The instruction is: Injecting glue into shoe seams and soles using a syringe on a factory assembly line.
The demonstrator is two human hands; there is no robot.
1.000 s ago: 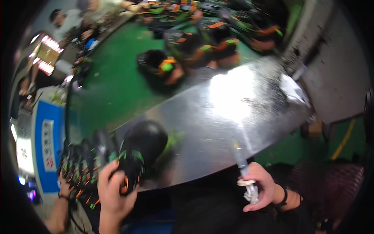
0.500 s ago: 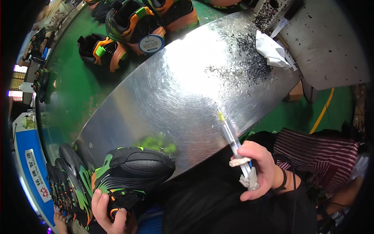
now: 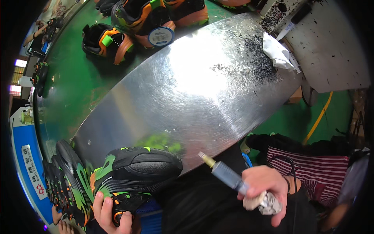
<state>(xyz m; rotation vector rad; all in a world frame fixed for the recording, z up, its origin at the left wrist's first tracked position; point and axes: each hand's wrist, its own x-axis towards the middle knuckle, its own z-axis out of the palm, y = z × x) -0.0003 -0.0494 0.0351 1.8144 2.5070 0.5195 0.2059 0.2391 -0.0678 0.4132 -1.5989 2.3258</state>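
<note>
By the metal surface's (image 3: 156,84) near edge, the left grip (image 3: 107,214) pinches a black-green sneaker (image 3: 142,167); the right grip (image 3: 269,183) wraps a syringe (image 3: 226,176). A slip could poke the sneaker.

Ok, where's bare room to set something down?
The metal plate looks free between the held shoe and the black crumbs, though glare hides part. The green tabletop is bare left of the plate, below the far shoes. Crowded: the row of shoes at lower left, and the plate's right end, with a white sheet.
</note>
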